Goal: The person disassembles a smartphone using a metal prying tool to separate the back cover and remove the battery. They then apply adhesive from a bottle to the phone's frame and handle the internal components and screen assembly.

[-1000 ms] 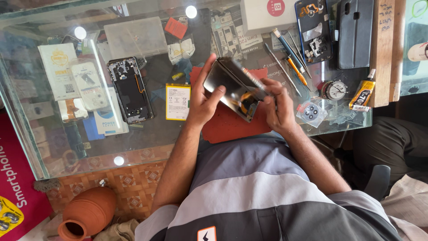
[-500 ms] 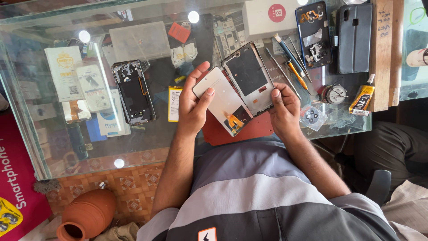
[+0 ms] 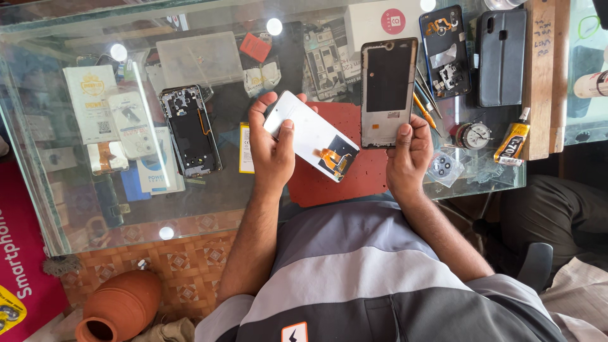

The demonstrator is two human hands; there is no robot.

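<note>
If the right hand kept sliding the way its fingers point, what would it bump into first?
The right hand points up the picture, away from the person, holding a phone frame. Straight on, the frame would probably meet the white box at the far edge of the glass table, though depth is hard to judge.

I see counter: clear glass, glossy, lamp glare on it. Red mat: matt, slightly rough. Display panel in left grip: smooth white back, orange flex ribbon. Phone frame in right grip: grey rim, dull dark inside. Clay pot: matt terracotta. Wooden strip: bare, unpolished.
</note>
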